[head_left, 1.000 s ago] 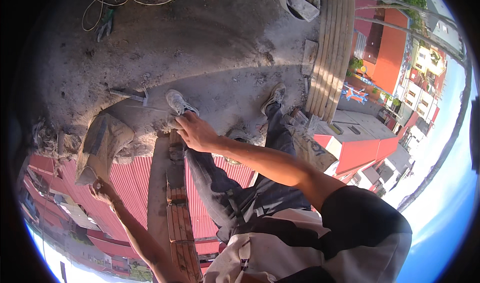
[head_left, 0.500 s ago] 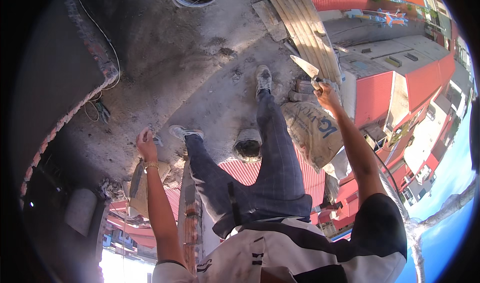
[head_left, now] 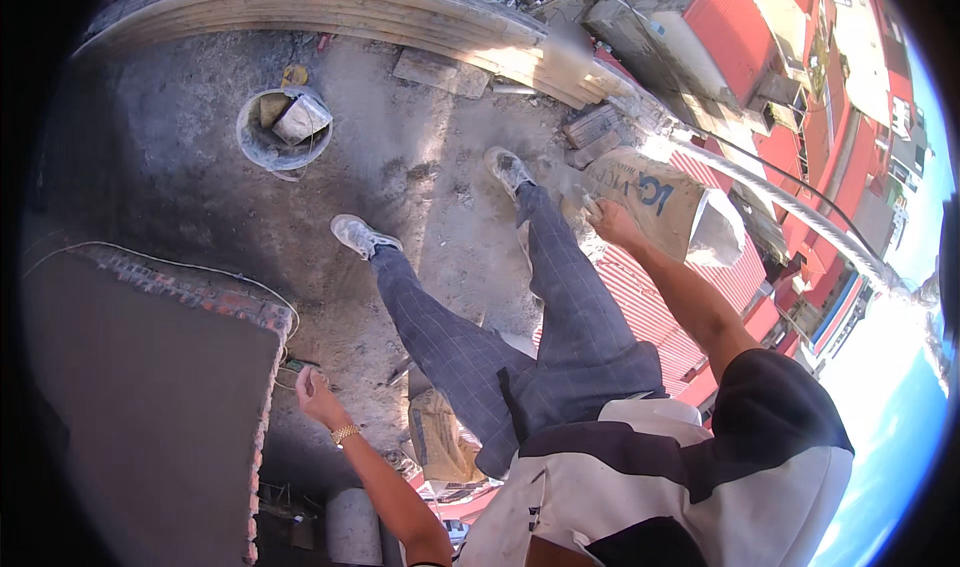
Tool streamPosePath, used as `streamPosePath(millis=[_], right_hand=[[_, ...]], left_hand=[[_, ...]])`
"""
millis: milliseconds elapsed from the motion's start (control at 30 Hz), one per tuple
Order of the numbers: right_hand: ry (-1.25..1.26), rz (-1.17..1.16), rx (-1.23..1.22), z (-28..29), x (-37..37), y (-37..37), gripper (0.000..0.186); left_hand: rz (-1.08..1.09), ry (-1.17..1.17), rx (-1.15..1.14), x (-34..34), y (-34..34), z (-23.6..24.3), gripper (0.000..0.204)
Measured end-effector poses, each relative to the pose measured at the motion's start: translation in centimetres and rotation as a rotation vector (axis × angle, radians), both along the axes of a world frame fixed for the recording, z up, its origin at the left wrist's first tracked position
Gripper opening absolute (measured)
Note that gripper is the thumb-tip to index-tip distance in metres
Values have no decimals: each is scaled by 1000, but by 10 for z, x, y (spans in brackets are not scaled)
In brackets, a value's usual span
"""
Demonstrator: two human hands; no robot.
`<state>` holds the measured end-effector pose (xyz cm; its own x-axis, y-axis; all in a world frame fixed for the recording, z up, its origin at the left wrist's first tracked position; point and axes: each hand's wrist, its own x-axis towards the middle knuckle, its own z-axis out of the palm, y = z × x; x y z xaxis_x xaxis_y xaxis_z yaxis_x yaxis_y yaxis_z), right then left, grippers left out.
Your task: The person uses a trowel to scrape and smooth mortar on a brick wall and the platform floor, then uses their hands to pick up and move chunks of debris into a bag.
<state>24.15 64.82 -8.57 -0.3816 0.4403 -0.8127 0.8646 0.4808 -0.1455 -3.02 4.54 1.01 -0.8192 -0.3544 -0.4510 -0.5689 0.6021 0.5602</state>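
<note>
My right hand (head_left: 615,223), at the right of the centre, grips a trowel (head_left: 585,199), its blade hard to make out beside my leg and near a printed paper sack (head_left: 670,226). My left hand (head_left: 317,397) hangs at lower left with loosely bent fingers and nothing visible in it, near a low wall of grey render and exposed brick edge (head_left: 160,387). A thin pale cable (head_left: 232,276) runs along that edge. Another brown sack (head_left: 440,442) lies partly hidden behind my left leg.
A round bucket (head_left: 247,132) holding blocks stands at upper left. Long planks (head_left: 420,17) line the far edge, with a board (head_left: 440,72) beside them. Bricks (head_left: 590,127) lie by the right sack. Red roofs (head_left: 740,37) show beyond, and a pale pole (head_left: 800,212) crosses at right.
My view and stance have turned. My left hand left the brown sack it held a second ago and hangs lower left. My right hand with the trowel swung right, then came down beside my leg.
</note>
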Motion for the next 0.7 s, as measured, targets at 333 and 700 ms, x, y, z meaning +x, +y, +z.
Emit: streamPosePath(millis=[333,700], right_hand=[[-100,-907,90,34,59,-273,40],[42,-1952,-261,-63,53,-629,38]], left_hand=[[-510,-293,247,-177,90,-42,25],[-1447,-306,34,-186,180,-88,22]])
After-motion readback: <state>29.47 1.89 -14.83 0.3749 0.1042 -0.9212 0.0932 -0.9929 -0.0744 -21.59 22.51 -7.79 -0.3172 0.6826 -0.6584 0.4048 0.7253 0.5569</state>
